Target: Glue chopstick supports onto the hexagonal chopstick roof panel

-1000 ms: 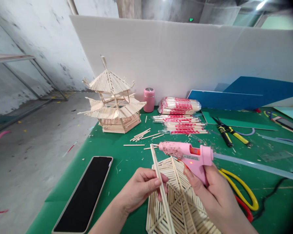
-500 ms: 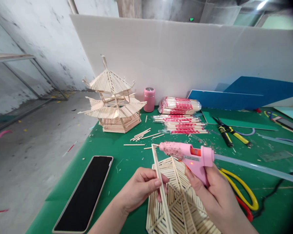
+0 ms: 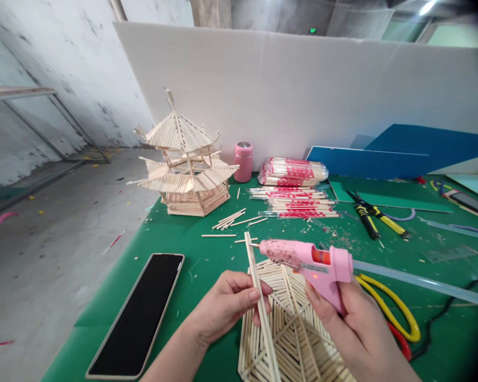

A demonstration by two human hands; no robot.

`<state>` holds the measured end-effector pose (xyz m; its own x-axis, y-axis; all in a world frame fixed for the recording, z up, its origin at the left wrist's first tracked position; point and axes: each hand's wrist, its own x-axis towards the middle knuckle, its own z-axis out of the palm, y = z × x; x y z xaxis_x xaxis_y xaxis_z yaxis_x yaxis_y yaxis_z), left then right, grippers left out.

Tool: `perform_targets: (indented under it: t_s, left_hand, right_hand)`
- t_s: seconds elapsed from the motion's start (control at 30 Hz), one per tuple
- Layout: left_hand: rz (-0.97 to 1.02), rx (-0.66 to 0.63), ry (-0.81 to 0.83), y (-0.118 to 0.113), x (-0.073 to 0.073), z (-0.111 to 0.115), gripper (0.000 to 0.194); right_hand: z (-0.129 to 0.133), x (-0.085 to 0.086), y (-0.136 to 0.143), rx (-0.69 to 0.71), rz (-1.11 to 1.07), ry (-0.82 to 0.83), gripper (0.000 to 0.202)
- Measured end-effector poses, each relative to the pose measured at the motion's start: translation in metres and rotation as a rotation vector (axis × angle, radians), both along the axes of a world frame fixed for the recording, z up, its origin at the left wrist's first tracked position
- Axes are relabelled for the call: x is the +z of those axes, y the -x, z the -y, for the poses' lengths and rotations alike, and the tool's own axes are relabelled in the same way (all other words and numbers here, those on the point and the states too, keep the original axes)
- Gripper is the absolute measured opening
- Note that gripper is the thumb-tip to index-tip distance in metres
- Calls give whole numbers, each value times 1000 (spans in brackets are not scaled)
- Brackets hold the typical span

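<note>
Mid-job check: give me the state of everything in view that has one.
Glue gun: in the right hand, indicator lit, nozzle close to the wooden strip
Glue stick: loaded, jutting from the gun's back
Wooden strip: gripped by the left hand
Stick panel: below the hands, partly hidden
Phone: lying screen up, dark
Pliers: handles spread
Pink bottle: upright
Pagoda model: standing upright

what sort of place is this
Probably a makeshift craft workspace: a pink plastic glue gun in the right hand, a pale wooden pagoda model, and clear plastic packets of wooden sticks on a green tabletop.
</note>
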<state>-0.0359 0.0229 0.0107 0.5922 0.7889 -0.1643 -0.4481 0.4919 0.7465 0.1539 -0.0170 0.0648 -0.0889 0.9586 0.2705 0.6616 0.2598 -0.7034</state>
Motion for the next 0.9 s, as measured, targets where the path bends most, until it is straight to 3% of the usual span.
perform_targets:
  t_s: [0.5, 0.9]
  left_hand:
    - [14, 28, 20, 2, 1, -2, 19]
    - [-38, 35, 34, 3, 2, -3, 21]
  right_hand:
    - [7, 3, -3, 53, 43, -29, 38]
    - [18, -8, -17, 60, 176, 58, 43]
